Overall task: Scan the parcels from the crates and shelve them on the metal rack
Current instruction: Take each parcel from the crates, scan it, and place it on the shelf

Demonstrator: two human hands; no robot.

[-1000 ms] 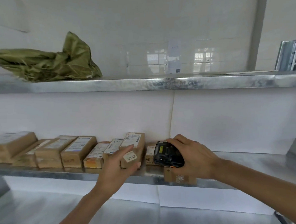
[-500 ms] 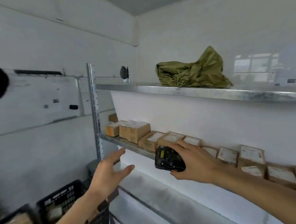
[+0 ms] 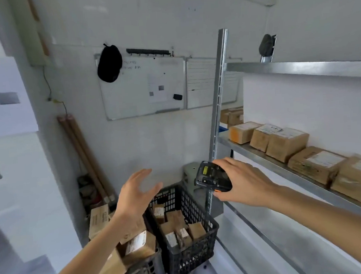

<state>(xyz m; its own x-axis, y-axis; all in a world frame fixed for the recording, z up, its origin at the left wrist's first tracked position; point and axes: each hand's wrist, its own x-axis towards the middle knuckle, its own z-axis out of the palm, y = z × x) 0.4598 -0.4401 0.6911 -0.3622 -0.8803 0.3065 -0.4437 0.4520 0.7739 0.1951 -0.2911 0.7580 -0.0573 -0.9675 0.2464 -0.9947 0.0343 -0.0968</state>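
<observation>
My right hand (image 3: 245,182) grips a black handheld scanner (image 3: 212,176) in front of the metal rack's upright post (image 3: 218,117). My left hand (image 3: 136,195) hovers empty, fingers spread, above two black plastic crates. The nearer crate (image 3: 191,241) holds several small brown parcels (image 3: 177,229); the crate to its left (image 3: 142,272) holds larger brown boxes (image 3: 138,245). On the rack's middle shelf (image 3: 284,172) a row of brown labelled parcels (image 3: 287,143) stands along the wall.
A whiteboard (image 3: 144,86) with a black cap (image 3: 108,63) hangs on the wall ahead. Long cardboard tubes (image 3: 85,158) lean in the corner above a box (image 3: 99,219) on the floor. The upper shelf (image 3: 298,68) runs right; a lower shelf (image 3: 289,236) lies below.
My view has swung left from the shelf to the crates. My left hand let go of the parcel on the shelf and now hovers over the crates. The scanner stays in my right hand.
</observation>
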